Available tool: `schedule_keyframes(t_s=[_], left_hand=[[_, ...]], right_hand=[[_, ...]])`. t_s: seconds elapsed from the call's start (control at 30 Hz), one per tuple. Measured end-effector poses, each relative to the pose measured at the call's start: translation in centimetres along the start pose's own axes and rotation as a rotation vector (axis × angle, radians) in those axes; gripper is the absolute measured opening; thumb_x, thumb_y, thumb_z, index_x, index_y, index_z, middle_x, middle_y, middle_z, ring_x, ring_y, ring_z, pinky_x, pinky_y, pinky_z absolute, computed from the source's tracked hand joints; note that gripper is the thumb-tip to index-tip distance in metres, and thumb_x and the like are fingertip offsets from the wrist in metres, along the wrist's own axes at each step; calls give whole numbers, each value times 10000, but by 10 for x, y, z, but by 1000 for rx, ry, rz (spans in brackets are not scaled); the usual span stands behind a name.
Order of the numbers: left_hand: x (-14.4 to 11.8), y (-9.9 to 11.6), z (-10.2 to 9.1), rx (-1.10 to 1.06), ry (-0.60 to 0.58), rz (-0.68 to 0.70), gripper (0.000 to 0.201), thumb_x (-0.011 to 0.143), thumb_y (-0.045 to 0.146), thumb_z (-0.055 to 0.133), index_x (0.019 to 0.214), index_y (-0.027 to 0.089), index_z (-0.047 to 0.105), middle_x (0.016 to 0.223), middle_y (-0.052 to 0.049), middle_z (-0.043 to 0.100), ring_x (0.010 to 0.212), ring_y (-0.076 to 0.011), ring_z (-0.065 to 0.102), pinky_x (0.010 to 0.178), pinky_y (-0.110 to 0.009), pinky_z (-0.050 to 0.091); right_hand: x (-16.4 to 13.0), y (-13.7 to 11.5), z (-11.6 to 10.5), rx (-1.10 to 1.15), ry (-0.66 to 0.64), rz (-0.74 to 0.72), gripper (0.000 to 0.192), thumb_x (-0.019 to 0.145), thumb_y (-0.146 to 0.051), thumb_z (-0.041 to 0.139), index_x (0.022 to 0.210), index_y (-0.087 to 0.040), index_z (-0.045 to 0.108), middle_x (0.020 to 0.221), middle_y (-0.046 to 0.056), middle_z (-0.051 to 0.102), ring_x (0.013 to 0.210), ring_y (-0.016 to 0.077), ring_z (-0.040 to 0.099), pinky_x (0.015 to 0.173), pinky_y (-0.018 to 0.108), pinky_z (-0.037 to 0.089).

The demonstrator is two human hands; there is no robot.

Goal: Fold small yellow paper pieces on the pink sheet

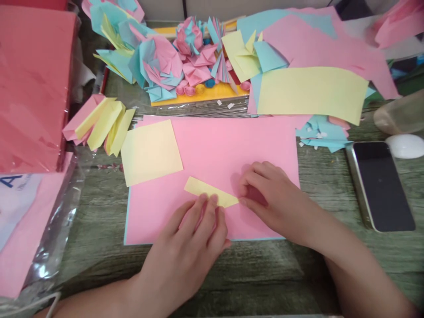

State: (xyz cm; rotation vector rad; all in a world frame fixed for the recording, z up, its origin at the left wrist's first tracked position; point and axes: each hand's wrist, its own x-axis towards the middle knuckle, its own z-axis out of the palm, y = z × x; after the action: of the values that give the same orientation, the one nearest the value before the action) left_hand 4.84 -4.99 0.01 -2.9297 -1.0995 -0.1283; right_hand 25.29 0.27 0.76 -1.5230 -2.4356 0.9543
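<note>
A narrow folded yellow paper strip lies on a large pink sheet in front of me. My left hand presses its fingertips on the strip's near edge. My right hand pinches the strip's right tip against the pink sheet. A loose yellow square rests on the pink sheet's left corner, apart from both hands.
Folded pink and yellow pieces lie at the left. A pile of folded paper flowers sits on a yellow board at the back. Loose pink, blue and yellow sheets cover the back right. A phone lies at right, a red paper pack at left.
</note>
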Motion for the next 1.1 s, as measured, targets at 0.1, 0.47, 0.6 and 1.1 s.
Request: schedule_keyframes(t_s=[0.1,0.47,0.6,1.1], left_hand=[[0,0,0,5,-39,6,392,874,348,476,1193,124,513,1226,-139,551,1127,-309,503,877,-434,441],[8,-2,-4,-110,-78,-94,361,903,344,405,1208,190,521,1142,-63,596,1044,-252,524,852,-415,420],[10,-12,0,-213,-63,-51,315,894,334,429,1153,205,555,1174,-50,581,1110,-255,487,959,-456,364],[10,-33,-9,-479,-82,99,290,845,406,491,1075,271,605,1194,-36,532,1190,-246,389,1070,-501,220]], right_hand=[[0,-1,0,-5,-1,8,91,807,-128,467,754,-202,470,837,19,500,829,175,425,741,316,338],[-1,3,-2,34,-36,-3,120,792,-90,457,766,-206,472,862,11,514,848,168,432,756,320,350],[0,8,-6,145,-36,-26,127,784,-84,467,791,-210,475,872,2,525,862,158,450,769,316,366],[5,0,16,-179,288,-3,408,844,-328,488,1249,-288,461,1318,82,391,1203,286,309,958,506,298]])
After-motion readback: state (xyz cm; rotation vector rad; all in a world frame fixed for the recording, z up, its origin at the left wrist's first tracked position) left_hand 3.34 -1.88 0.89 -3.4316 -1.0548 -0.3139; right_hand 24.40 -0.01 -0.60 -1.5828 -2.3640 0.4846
